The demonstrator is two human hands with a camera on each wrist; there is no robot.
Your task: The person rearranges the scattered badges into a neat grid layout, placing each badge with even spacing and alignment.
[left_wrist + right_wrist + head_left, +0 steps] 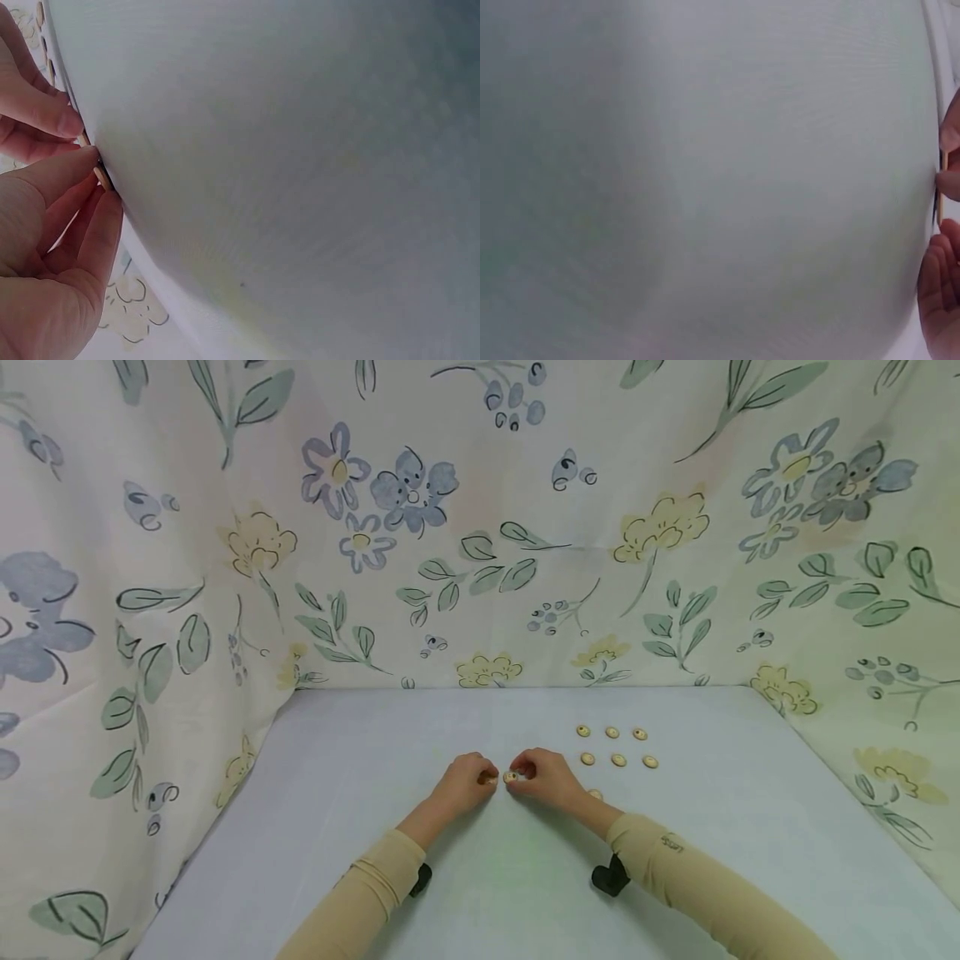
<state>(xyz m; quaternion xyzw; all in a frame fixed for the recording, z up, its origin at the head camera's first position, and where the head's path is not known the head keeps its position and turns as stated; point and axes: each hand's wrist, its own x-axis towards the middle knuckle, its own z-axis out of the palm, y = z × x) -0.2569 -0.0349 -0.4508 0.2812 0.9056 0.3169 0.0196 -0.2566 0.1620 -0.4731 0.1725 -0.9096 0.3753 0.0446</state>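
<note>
In the head view both hands meet near the middle of the table. My left hand pinches a small round wooden disc, its thumb and fingers partly covering it. Just to the right, my right hand has thumb and fingers at the edges of another wooden disc, which shows a dark spot. The two discs lie a small gap apart. From the left wrist, the left fingertips hold a disc low at the white surface. A thin disc edge shows by the hands in the right wrist view.
Several more wooden discs lie in rows on the white table to the right, one partly behind the right wrist. Black wrist mounts hang below both forearms. Floral cloth stands along the back and sides.
</note>
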